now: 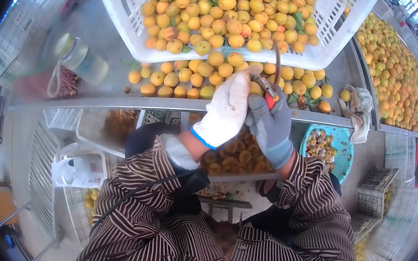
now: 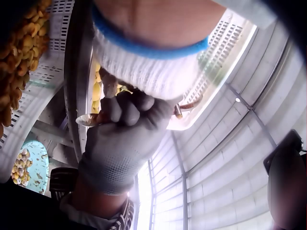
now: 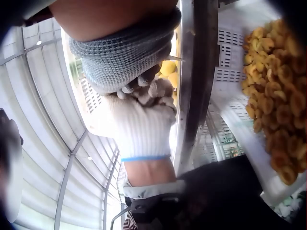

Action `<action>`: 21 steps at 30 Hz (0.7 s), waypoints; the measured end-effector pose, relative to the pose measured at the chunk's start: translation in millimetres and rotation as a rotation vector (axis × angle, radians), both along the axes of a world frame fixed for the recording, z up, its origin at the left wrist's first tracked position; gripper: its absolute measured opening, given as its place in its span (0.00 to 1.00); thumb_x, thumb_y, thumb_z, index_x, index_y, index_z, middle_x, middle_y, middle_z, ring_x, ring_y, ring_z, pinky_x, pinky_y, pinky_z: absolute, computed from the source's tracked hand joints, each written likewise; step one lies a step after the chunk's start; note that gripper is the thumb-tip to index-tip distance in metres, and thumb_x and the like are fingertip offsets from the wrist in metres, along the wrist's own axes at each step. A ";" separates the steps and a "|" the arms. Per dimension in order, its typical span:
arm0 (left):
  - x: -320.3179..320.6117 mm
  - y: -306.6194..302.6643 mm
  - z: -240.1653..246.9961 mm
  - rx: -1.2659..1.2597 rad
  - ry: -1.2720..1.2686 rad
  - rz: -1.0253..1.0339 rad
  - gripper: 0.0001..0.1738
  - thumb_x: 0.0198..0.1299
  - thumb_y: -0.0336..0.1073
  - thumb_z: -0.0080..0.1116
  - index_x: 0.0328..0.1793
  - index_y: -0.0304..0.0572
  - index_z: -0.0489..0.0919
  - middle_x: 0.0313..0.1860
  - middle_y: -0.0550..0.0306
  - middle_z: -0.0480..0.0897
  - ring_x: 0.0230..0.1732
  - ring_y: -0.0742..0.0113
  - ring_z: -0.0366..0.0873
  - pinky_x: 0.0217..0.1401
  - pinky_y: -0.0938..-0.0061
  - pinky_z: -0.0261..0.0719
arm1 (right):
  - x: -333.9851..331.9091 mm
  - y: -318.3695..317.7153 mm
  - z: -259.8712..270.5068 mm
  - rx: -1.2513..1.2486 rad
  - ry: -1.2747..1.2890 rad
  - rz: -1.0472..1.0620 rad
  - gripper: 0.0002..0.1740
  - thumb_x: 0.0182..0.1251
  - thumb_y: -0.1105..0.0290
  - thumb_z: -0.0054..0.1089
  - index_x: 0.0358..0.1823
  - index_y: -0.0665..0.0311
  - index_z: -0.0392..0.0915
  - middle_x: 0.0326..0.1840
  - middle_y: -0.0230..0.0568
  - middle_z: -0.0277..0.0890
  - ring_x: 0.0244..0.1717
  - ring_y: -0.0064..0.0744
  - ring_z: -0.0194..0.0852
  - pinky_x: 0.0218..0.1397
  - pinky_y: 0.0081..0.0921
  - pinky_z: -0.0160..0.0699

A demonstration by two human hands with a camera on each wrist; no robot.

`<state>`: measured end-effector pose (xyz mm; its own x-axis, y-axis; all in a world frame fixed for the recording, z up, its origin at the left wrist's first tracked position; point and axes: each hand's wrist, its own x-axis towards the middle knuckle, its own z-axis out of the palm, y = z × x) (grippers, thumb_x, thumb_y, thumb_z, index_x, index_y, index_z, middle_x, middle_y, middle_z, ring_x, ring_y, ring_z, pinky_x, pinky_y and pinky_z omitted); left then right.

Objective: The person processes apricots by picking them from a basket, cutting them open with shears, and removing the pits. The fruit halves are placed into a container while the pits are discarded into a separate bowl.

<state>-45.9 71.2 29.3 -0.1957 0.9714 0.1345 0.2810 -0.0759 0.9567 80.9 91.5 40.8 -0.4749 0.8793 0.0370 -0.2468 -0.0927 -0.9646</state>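
Note:
My left hand (image 1: 226, 106), in a white glove with a blue cuff, meets my right hand (image 1: 272, 130) at the table's front edge. The right hand wears a grey glove and grips red-handled pruning shears (image 1: 270, 102); a curved metal arm rises from them over the fruit. An apricot (image 1: 256, 88) shows between the hands, held in the left fingers and mostly covered. In the left wrist view, a metal tip (image 2: 87, 120) sticks out beside the grey-gloved fingers. Whole apricots (image 1: 192, 76) lie just beyond both hands.
A white crate (image 1: 140, 51) full of apricots stands on the metal table (image 1: 111, 30). Below are a crate of halved apricots (image 3: 276, 86) and a turquoise basin (image 1: 344, 165) with scraps. A cloth glove (image 1: 358, 110) hangs at the edge; a jar (image 1: 87, 61) stands left.

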 end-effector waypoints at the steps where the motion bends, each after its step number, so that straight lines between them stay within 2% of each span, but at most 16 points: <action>1: -0.4 0.9 0.3 0.052 0.035 -0.008 0.30 0.77 0.51 0.28 0.71 0.38 0.68 0.57 0.45 0.79 0.51 0.59 0.80 0.49 0.70 0.80 | -3.9 -2.3 -1.1 -0.030 0.100 -0.075 0.20 0.73 0.64 0.58 0.60 0.67 0.69 0.36 0.30 0.74 0.29 0.13 0.72 0.29 0.12 0.71; 2: -1.1 3.1 0.0 0.051 0.034 -0.007 0.30 0.77 0.51 0.28 0.71 0.38 0.68 0.57 0.45 0.79 0.51 0.59 0.80 0.49 0.70 0.80 | -4.2 -2.8 1.4 -0.031 0.099 -0.074 0.20 0.73 0.64 0.58 0.60 0.67 0.69 0.36 0.30 0.74 0.29 0.13 0.72 0.29 0.12 0.71; 4: -1.3 9.6 -0.7 0.373 0.235 0.064 0.31 0.77 0.52 0.28 0.71 0.37 0.69 0.59 0.46 0.79 0.55 0.58 0.79 0.58 0.67 0.76 | -3.3 -1.7 9.5 -0.101 0.030 -0.075 0.18 0.74 0.65 0.57 0.59 0.66 0.70 0.31 0.26 0.73 0.24 0.11 0.69 0.22 0.12 0.64; 5: -1.2 10.8 1.1 0.374 0.230 0.065 0.31 0.77 0.52 0.28 0.71 0.37 0.69 0.59 0.46 0.79 0.55 0.58 0.79 0.58 0.67 0.76 | -5.1 -1.2 9.3 -0.100 0.024 -0.075 0.18 0.74 0.65 0.57 0.59 0.66 0.70 0.31 0.26 0.73 0.24 0.11 0.69 0.22 0.12 0.64; 7: -3.1 11.5 5.3 0.333 0.147 0.010 0.29 0.77 0.49 0.29 0.71 0.36 0.68 0.63 0.43 0.77 0.62 0.51 0.75 0.66 0.64 0.69 | -11.3 -1.1 7.1 -0.156 0.079 -0.166 0.14 0.76 0.62 0.54 0.54 0.63 0.72 0.28 0.24 0.72 0.20 0.11 0.66 0.19 0.13 0.63; 8: -1.9 8.9 9.1 0.333 0.148 0.009 0.29 0.77 0.49 0.29 0.71 0.36 0.68 0.63 0.43 0.77 0.62 0.51 0.75 0.66 0.64 0.69 | -12.1 1.5 9.4 -0.155 0.081 -0.167 0.14 0.76 0.62 0.54 0.54 0.63 0.72 0.28 0.24 0.72 0.20 0.11 0.66 0.19 0.13 0.63; 10: 1.8 1.2 15.4 0.319 0.299 -0.040 0.30 0.77 0.50 0.34 0.71 0.32 0.66 0.52 0.40 0.81 0.50 0.49 0.81 0.61 0.65 0.74 | -14.9 10.5 15.7 -0.273 0.080 -0.200 0.20 0.77 0.47 0.47 0.39 0.56 0.72 0.17 0.20 0.64 0.14 0.11 0.56 0.15 0.12 0.52; 11: 3.3 1.0 14.6 0.319 0.300 -0.041 0.30 0.77 0.50 0.34 0.71 0.32 0.66 0.52 0.40 0.81 0.50 0.49 0.81 0.61 0.65 0.74 | -10.6 15.9 13.3 -0.274 0.082 -0.201 0.20 0.77 0.47 0.47 0.39 0.56 0.72 0.17 0.20 0.64 0.14 0.11 0.56 0.15 0.12 0.52; 13: 7.5 2.6 9.4 0.342 -0.279 -0.108 0.24 0.75 0.40 0.42 0.71 0.35 0.67 0.65 0.39 0.74 0.65 0.48 0.73 0.66 0.65 0.70 | 7.9 31.2 2.3 -0.532 0.432 0.112 0.24 0.77 0.42 0.44 0.36 0.55 0.71 0.15 0.18 0.57 0.12 0.12 0.49 0.14 0.12 0.48; 14: -2.2 10.8 5.2 0.468 0.093 -0.005 0.22 0.72 0.35 0.47 0.69 0.36 0.68 0.58 0.43 0.78 0.58 0.53 0.78 0.62 0.66 0.74 | 11.9 38.5 -1.2 -0.561 0.539 0.250 0.26 0.75 0.38 0.42 0.39 0.54 0.71 0.17 0.19 0.51 0.12 0.13 0.44 0.16 0.15 0.45; 15: -7.2 6.0 18.0 0.284 0.101 0.025 0.22 0.69 0.32 0.52 0.68 0.36 0.68 0.49 0.47 0.80 0.49 0.58 0.81 0.55 0.68 0.78 | 14.9 38.1 1.4 -0.559 0.541 0.245 0.26 0.75 0.38 0.42 0.39 0.54 0.71 0.17 0.19 0.51 0.12 0.13 0.44 0.16 0.15 0.45; 17: -18.2 6.6 13.6 0.240 0.263 0.002 0.21 0.72 0.39 0.51 0.66 0.37 0.69 0.43 0.52 0.79 0.40 0.65 0.80 0.39 0.74 0.78 | 19.8 33.6 8.5 -0.489 0.438 0.256 0.26 0.75 0.38 0.42 0.36 0.53 0.70 0.17 0.19 0.53 0.12 0.14 0.45 0.15 0.15 0.46; 18: -19.0 6.9 13.3 0.239 0.261 0.003 0.21 0.72 0.39 0.51 0.66 0.37 0.69 0.43 0.52 0.79 0.40 0.65 0.80 0.39 0.74 0.78 | 22.0 32.1 5.6 -0.462 0.430 0.249 0.26 0.75 0.38 0.42 0.39 0.54 0.72 0.17 0.20 0.53 0.12 0.14 0.44 0.16 0.15 0.46; 20: -18.8 7.1 19.6 -0.178 -0.957 -0.241 0.23 0.75 0.51 0.44 0.61 0.38 0.72 0.40 0.55 0.79 0.27 0.72 0.72 0.27 0.79 0.67 | 25.9 31.9 1.7 -0.435 0.451 0.296 0.25 0.76 0.40 0.42 0.40 0.55 0.72 0.17 0.20 0.56 0.12 0.14 0.46 0.16 0.15 0.48; 21: -12.5 7.8 24.8 -0.180 -0.957 -0.241 0.23 0.75 0.51 0.44 0.61 0.38 0.72 0.40 0.55 0.79 0.27 0.72 0.72 0.27 0.79 0.67 | 28.7 31.1 0.5 -0.406 0.474 0.342 0.25 0.77 0.42 0.42 0.42 0.57 0.73 0.17 0.21 0.58 0.12 0.13 0.49 0.15 0.15 0.49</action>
<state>-58.4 79.0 54.2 0.0603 0.9897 -0.1297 -0.6164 0.1391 0.7751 109.5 122.6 41.3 -0.7403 0.6722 0.0089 -0.5244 -0.5692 -0.6333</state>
